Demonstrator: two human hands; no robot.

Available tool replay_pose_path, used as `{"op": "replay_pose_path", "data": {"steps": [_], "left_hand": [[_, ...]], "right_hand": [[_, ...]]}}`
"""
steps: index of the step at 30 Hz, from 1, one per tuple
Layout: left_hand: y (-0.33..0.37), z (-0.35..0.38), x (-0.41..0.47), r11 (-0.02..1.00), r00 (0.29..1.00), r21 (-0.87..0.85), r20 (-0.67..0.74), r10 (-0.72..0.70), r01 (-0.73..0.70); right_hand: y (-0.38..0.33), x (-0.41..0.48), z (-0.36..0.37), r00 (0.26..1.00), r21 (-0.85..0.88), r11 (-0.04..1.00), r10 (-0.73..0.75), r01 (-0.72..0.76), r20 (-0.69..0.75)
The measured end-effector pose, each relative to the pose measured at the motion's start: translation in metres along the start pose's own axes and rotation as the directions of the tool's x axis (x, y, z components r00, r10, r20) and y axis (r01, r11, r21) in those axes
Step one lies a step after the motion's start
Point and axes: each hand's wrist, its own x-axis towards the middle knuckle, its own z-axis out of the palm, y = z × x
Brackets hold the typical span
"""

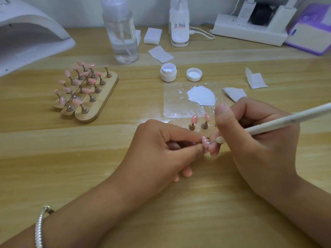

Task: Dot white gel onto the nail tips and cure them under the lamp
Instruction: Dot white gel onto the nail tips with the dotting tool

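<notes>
Just this side of the white gel puddle, the left hand pinches a pink nail tip steady so the right hand, gripping a dotting pen, can place fine dots.

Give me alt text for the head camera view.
The left hand pinches a pink nail tip while the right hand holds a white dotting pen to it. Behind lie a puddle of white gel, a rack of pink tips and the lamp.

Light wood-grain table; pale wall behind; soft light.
</notes>
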Motion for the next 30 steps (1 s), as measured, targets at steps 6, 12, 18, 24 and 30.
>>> {"op": "replay_pose_path", "data": {"steps": [6, 12, 18, 24, 30], "left_hand": [[-0.0003, 0.0000, -0.0005, 1.000, 1.000, 0.005, -0.001, -0.008, 0.008], [-0.0009, -0.0002, 0.0002, 1.000, 1.000, 0.017, 0.004, -0.006, 0.006], [-0.0019, -0.0004, 0.0000, 1.000, 1.000, 0.012, 0.002, -0.005, 0.005], [-0.0025, -0.0002, 0.0006, 1.000, 1.000, 0.009, 0.002, 0.001, -0.002], [-0.0012, 0.0007, 0.0000, 1.000, 1.000, -0.017, -0.023, 0.000, -0.001]], "right_hand": [[-0.0003, 0.0007, 0.0004, 1.000, -0.013, 1.000, 0.014, -0.014, 0.003], [0.0003, 0.0004, -0.0003, 1.000, -0.029, 0.999, 0.024, -0.024, 0.007], [0.0021, -0.0001, -0.0013, 1.000, -0.023, 1.000, 0.016, -0.015, 0.011], [0.0045, 0.0001, -0.0016, 1.000, 0.000, 1.000, 0.005, -0.005, 0.022], [0.0045, 0.0020, -0.0053, 0.999, 0.074, 0.997, -0.016, 0.018, -0.031]]}}
